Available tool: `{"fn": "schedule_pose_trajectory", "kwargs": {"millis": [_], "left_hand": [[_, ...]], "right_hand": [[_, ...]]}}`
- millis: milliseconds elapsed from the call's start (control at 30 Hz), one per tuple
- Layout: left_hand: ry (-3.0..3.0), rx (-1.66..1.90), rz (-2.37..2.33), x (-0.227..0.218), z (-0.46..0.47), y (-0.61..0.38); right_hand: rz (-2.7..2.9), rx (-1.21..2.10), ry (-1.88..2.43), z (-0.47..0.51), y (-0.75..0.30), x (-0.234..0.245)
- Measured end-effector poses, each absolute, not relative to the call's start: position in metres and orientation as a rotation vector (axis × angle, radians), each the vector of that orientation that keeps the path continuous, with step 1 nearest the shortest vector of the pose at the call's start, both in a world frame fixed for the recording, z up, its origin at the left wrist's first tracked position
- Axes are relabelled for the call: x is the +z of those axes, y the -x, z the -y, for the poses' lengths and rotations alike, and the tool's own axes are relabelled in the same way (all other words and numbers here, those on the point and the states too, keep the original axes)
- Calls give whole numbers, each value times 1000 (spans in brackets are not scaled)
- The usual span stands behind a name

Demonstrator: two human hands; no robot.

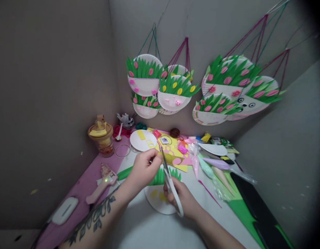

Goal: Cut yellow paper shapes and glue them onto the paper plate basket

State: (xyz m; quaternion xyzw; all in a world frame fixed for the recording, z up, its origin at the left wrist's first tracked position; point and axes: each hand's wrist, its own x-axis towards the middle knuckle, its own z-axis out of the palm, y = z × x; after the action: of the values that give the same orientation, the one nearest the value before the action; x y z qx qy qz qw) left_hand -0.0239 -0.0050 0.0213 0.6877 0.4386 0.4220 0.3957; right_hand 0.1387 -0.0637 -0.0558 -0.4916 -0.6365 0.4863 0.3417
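Observation:
My left hand (pixel 144 169) is closed in a pinch on a small piece I cannot make out, right at the blades of the scissors (pixel 168 176). My right hand (pixel 182 199) grips the white handles of those scissors, blades pointing up and away. Under both hands lies a paper plate (pixel 156 202) with yellow spots and a strip of green paper grass (pixel 160 177) across it.
A pink glue gun (pixel 101 185) and a white device (pixel 64 210) lie at the left on the pink mat. A yellow-lidded jar (pixel 101 137) stands at the back left. Pastel paper cones (pixel 214 166) lie at the right. Finished plate baskets (pixel 172 90) hang on the wall.

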Motion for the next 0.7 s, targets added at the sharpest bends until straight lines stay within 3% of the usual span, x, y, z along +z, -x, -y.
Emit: {"fn": "schedule_pose_trajectory", "kwargs": {"millis": [700], "left_hand": [[-1754,1069,-1115,22,4,25]], "right_hand": [[1639,1271,1286,63,-138,-54]]}}
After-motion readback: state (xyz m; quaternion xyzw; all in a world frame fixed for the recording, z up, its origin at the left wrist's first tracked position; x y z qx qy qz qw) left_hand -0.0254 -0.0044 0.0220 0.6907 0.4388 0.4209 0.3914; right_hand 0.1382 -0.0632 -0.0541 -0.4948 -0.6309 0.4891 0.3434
